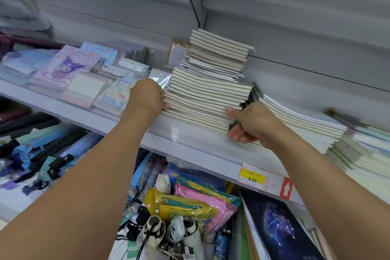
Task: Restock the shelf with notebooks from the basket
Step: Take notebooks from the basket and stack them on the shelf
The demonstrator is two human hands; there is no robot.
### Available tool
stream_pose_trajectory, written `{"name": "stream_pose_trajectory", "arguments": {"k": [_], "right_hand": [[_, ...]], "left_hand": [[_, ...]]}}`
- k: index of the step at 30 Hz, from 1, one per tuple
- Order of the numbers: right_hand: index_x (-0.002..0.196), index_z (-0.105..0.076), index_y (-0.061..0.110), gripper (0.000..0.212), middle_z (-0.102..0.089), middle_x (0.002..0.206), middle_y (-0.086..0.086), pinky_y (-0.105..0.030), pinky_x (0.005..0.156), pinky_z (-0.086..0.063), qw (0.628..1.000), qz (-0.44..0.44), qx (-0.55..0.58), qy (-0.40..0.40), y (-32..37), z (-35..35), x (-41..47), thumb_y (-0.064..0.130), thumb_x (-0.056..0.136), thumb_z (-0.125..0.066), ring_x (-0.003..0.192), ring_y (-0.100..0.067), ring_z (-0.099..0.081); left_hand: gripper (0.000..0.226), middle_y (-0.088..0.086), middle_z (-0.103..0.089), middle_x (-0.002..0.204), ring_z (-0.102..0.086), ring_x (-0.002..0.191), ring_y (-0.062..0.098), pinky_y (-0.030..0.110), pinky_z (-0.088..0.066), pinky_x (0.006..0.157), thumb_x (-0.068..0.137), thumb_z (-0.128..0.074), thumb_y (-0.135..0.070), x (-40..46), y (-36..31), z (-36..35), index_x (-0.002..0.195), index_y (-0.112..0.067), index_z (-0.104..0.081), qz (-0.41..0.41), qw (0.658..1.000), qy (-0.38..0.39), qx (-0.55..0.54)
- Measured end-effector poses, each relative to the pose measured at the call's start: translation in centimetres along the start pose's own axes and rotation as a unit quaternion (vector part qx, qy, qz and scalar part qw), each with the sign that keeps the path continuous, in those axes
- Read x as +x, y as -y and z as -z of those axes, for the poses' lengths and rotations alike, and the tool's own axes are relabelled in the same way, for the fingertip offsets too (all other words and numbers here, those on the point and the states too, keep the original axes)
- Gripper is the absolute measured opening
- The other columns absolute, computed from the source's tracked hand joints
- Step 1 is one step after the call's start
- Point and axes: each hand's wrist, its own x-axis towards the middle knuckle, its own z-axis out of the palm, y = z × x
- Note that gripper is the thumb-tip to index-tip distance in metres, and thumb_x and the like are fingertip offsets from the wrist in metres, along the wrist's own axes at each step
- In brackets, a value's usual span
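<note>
A tall stack of cream-edged notebooks (202,99) stands on the white shelf (190,145), leaning back toward the wall, with a smaller stack (219,53) on top of it. My left hand (147,97) grips the stack's left side, fingers curled round the lower notebooks. My right hand (251,122) holds the stack's right front corner, thumb on the page edges and fingers curled under the bottom notebooks. The basket is not in view.
More notebooks (306,124) lie in slanted stacks to the right. Cartoon notepads (67,69) in plastic fill the shelf's left part. A yellow price tag (252,177) marks the shelf edge. Below sit umbrellas (175,232), coloured pouches (196,202) and a starry dark book (278,226).
</note>
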Motion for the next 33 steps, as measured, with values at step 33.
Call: {"name": "stream_pose_trajectory", "arguments": {"k": [33], "right_hand": [[0.055, -0.048, 0.003, 0.049, -0.057, 0.045, -0.016, -0.031, 0.045, -0.050, 0.995, 0.073, 0.030, -0.064, -1.7, -1.0, 0.9, 0.025, 0.093, -0.071, 0.038, -0.030, -0.055]], "left_hand": [[0.064, 0.001, -0.060, 0.060, -0.056, 0.056, 0.018, 0.031, -0.043, 0.051, 0.052, -0.082, -0.068, 1.1, 1.0, -1.8, 0.066, -0.012, -0.055, -0.074, 0.997, -0.018, -0.009]]}}
